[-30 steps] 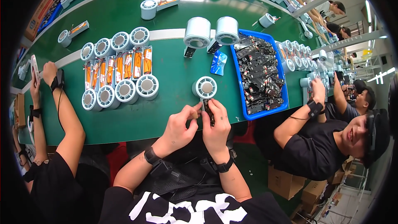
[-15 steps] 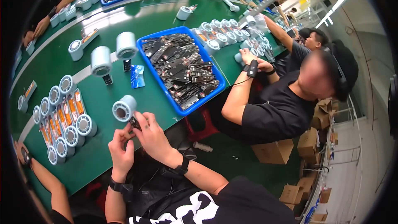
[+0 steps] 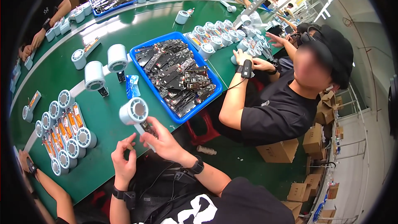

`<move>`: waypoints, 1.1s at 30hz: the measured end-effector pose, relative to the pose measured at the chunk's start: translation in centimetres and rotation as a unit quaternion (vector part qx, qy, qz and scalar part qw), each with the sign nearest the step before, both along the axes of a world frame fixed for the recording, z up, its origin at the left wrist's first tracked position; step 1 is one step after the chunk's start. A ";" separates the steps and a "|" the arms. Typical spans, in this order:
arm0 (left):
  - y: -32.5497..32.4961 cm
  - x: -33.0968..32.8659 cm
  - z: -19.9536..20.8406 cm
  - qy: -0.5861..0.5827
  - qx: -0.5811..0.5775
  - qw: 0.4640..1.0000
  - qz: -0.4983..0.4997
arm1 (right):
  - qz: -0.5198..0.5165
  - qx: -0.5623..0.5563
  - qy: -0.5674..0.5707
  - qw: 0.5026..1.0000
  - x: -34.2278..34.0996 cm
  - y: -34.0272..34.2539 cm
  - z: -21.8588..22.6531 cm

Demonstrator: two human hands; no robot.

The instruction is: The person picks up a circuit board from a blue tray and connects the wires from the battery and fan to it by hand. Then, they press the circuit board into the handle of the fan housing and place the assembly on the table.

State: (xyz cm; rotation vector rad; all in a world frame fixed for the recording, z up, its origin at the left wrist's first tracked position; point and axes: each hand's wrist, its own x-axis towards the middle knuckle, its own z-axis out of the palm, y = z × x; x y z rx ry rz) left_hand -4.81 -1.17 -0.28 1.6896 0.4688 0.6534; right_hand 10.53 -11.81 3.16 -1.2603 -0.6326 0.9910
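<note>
2 hands meet at the near edge of the green table. The right hand is closed around the handle of a pale blue handheld fan, whose round head lies on the table just above the fingers. The left hand pinches a small tan part between thumb and fingertips, close beside the handle.

Judging by this, the step is fitting a small piece into the fan's handle; the next move likely calls for lining the piece up with the opening while the right hand keeps the handle steady.

Just beyond the fan, 1 blue tray is heaped with dark circuit boards. To the left, finished fans lie in 2 rows, with 2 more fans standing apart. A second blue tray of dark parts sits far across the table. A co-worker in black sits at the right.
</note>
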 end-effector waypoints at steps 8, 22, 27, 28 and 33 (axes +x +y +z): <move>0.0 0.7 0.8 0.036 0.060 0.997 0.010 | -0.025 0.046 -0.073 0.996 5.3 0.4 4.7; -0.1 0.3 -1.1 0.080 0.096 0.991 0.046 | -0.040 0.148 -0.181 0.972 13.6 10.1 12.8; -0.5 1.4 -0.7 0.087 0.123 0.988 0.034 | -0.057 0.116 -0.228 0.965 17.6 12.7 13.8; -0.7 1.6 -0.5 0.089 0.126 0.987 0.037 | -0.060 0.095 -0.257 0.960 18.5 13.0 13.7; -0.5 1.7 -0.5 0.104 0.107 0.987 0.058 | -0.067 0.015 -0.400 0.914 21.2 16.8 11.0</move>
